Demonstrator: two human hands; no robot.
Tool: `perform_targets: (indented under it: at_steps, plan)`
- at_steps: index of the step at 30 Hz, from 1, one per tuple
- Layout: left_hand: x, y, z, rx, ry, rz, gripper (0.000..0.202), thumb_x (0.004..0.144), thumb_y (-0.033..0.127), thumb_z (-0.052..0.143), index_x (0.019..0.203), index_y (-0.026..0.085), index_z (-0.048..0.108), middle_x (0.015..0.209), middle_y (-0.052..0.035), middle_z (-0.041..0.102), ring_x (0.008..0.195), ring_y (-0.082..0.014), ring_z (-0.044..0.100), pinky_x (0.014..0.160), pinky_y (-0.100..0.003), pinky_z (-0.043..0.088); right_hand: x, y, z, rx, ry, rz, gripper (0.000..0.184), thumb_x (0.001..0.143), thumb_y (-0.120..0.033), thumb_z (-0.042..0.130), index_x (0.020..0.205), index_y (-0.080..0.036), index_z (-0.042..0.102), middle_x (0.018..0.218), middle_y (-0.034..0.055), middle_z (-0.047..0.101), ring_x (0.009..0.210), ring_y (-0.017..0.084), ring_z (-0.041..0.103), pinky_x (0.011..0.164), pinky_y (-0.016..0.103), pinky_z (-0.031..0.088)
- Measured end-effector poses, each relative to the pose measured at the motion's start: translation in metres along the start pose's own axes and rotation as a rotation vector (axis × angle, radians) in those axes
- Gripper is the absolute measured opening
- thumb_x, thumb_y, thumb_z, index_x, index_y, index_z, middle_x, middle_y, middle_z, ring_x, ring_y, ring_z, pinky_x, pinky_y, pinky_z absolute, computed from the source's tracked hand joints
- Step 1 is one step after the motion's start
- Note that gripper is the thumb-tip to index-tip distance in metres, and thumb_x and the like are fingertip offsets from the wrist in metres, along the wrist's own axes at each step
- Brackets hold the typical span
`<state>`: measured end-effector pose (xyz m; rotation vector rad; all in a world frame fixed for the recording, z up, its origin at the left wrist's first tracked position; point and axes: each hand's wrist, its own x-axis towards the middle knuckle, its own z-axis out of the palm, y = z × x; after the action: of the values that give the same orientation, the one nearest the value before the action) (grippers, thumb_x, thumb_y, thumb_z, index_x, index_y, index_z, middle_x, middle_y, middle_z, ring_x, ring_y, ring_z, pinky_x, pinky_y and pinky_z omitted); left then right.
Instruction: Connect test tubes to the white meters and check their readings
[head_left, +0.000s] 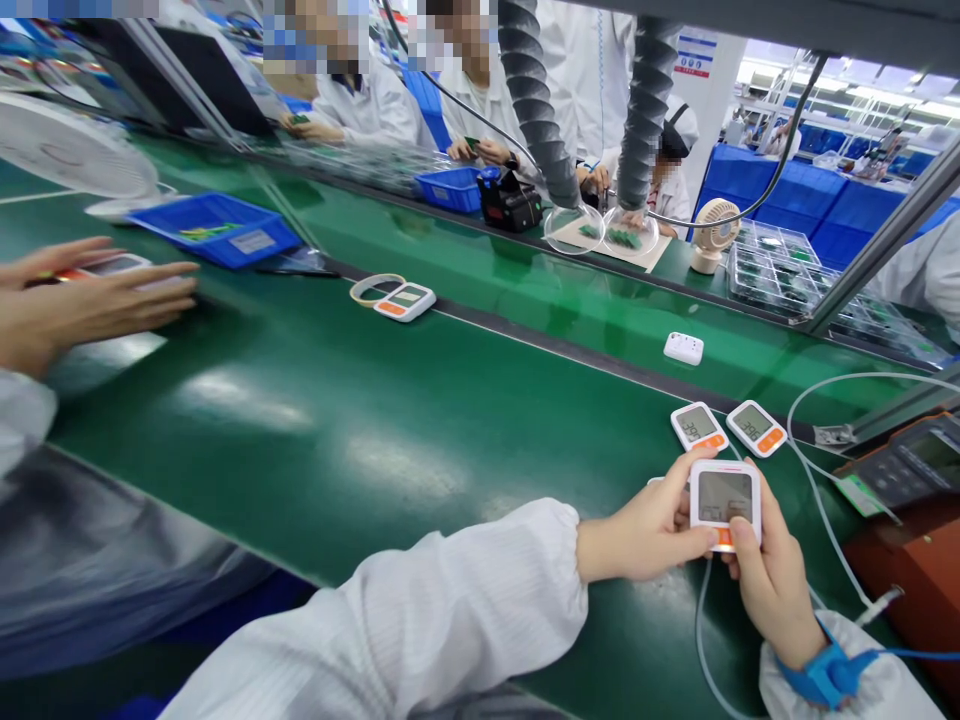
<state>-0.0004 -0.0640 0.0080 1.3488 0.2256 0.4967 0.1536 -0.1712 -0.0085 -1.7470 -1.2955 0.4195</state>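
Note:
My left hand (649, 530) and my right hand (776, 575) both grip a white handheld meter (724, 495) with a grey display and an orange button. The right thumb presses on or near that button; the left thumb lies along the meter's lower left edge. Faint marks on its display are too unclear to read. Just beyond lie two similar meters, one on the left (699, 427) and one on the right (756, 428), both with digits on their screens. Part of another white thing pokes out behind my left fingers. A blue wrist strap (825, 675) circles my right wrist.
A pale cable (814, 500) loops beside an orange-brown instrument (907, 540) at right. Farther off are a white device (683, 348), another meter (406, 301) and a blue tray (217, 230). At left a co-worker's hands (97, 300) hold a similar device. People sit across the bench.

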Motion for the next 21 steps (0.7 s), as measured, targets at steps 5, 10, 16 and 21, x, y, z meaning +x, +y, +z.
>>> perform_targets:
  at_steps: [5,10,16,21]
  plan:
    - [0.001,-0.003,-0.001,-0.026,-0.009,-0.005,0.081,0.086,0.026,0.064,0.151,0.026,0.017,0.105,-0.0069,0.062,0.08,-0.0139,0.062,0.073,-0.028,0.051,0.0,-0.006,0.0,0.035,-0.026,0.005,0.059,0.1,-0.052,0.042,0.145,-0.014,0.043,0.063,-0.0002,0.059,0.047,0.018,0.056,0.046,0.025,0.047]
    - [0.0,-0.002,0.0,-0.024,-0.006,0.001,0.078,0.087,0.025,0.063,0.15,0.026,0.019,0.101,-0.0054,0.062,0.074,-0.0114,0.06,0.069,-0.025,0.05,0.0,-0.016,0.001,0.086,-0.042,0.029,0.057,0.101,-0.049,0.042,0.146,-0.012,0.041,0.062,-0.0026,0.057,0.046,0.016,0.053,0.049,0.025,0.047]
    - [0.0,-0.004,-0.002,-0.027,-0.004,0.006,0.078,0.086,0.024,0.063,0.15,0.025,0.018,0.104,-0.0071,0.064,0.08,-0.0143,0.065,0.072,-0.027,0.053,-0.001,-0.01,0.002,0.138,-0.057,0.061,0.061,0.102,-0.047,0.041,0.151,-0.011,0.032,0.064,-0.0025,0.058,0.048,0.016,0.054,0.048,0.024,0.047]
    - [0.0,-0.002,-0.002,0.055,0.057,0.025,0.074,0.086,0.024,0.063,0.149,0.026,0.024,0.105,-0.0066,0.065,0.079,-0.0143,0.065,0.07,-0.026,0.053,0.002,0.0,0.003,0.01,-0.014,-0.066,0.059,0.101,-0.045,0.045,0.153,-0.019,0.031,0.102,0.0067,0.07,0.075,0.02,0.069,0.065,0.026,0.056]
